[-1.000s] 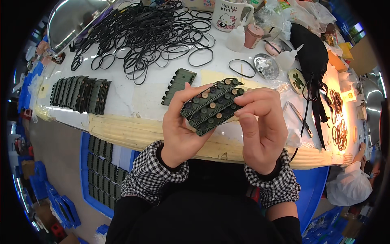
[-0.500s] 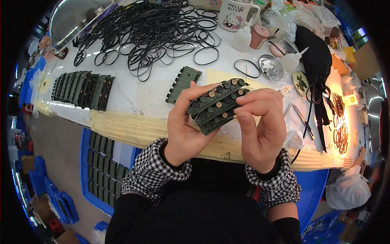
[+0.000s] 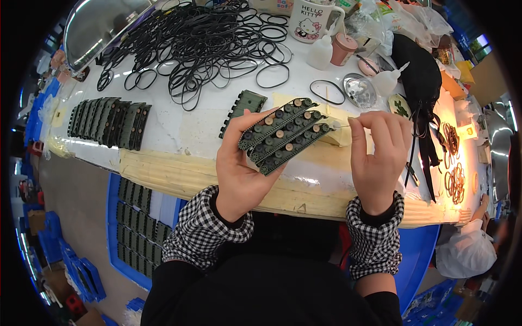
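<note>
- The left hand point(image 3: 239, 179), partly closed, grips a fanned stack of green wheeled parts point(image 3: 280, 133), tilted above the front of the desk point(image 3: 179, 130).
- The right hand point(image 3: 380, 152), raised, pinches a thin strand point(image 3: 341, 127) between thumb and forefinger.
- The parts sit between the hands, against the left, just apart from the right's fingertips.

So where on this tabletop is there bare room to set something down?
Mainly the white tabletop between the row of green pieces and the single green piece; a smaller patch lies between the left hand and right hand. The back is crowded with the heap of black bands, mug and cup.
</note>
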`<state>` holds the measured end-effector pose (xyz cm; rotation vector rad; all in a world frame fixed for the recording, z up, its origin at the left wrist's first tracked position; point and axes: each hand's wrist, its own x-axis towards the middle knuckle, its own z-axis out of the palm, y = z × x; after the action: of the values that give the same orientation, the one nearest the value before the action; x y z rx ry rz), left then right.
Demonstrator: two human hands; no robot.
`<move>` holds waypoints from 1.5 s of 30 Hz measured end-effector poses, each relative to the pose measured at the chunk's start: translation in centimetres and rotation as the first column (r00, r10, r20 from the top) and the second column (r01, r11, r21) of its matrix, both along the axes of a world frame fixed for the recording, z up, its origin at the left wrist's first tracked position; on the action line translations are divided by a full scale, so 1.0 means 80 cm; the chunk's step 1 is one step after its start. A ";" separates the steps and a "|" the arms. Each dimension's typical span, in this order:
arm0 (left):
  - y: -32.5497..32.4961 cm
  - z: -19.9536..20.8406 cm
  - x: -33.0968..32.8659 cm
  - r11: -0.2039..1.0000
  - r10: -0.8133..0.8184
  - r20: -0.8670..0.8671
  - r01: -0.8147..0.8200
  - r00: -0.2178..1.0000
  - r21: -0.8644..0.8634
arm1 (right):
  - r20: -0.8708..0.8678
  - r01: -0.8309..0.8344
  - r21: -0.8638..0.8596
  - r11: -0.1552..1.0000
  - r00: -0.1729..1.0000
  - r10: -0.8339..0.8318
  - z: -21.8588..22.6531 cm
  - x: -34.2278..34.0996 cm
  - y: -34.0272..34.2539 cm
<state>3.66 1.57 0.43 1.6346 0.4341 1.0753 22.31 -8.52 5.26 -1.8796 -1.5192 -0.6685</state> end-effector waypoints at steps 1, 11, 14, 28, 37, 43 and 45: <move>0.000 0.000 0.000 1.000 -0.001 0.001 0.001 1.000 0.003 | -0.040 -0.009 0.104 0.995 0.999 0.013 0.004 -0.002 -0.002; -0.002 0.004 0.005 0.999 -0.023 0.041 0.022 0.999 0.038 | -0.517 -0.417 0.294 0.860 0.688 0.510 0.002 -0.056 0.008; 0.003 0.004 0.002 0.993 -0.041 0.001 0.041 0.999 0.110 | -0.515 -0.415 0.291 0.862 0.691 0.506 0.002 -0.058 0.014; -0.004 0.005 0.004 0.998 -0.027 0.070 0.031 0.997 -0.051 | -0.505 -0.412 0.268 0.871 0.710 0.491 0.002 -0.061 0.015; 0.000 0.002 0.000 1.000 -0.002 0.001 0.002 1.000 -0.012 | -0.633 -0.199 0.436 0.878 0.625 0.456 0.010 -0.037 -0.001; -0.002 0.000 -0.003 0.996 -0.012 0.066 0.018 0.998 -0.086 | -0.095 0.005 0.122 0.992 0.995 0.007 0.013 0.010 -0.004; -0.001 0.000 -0.002 0.998 -0.019 0.063 0.022 0.998 -0.057 | -0.041 -0.011 0.064 0.998 0.999 0.014 0.005 0.008 0.001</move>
<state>3.47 1.46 0.45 1.5473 0.4028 1.0859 22.92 -8.45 5.68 -1.8239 -1.4648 -0.6607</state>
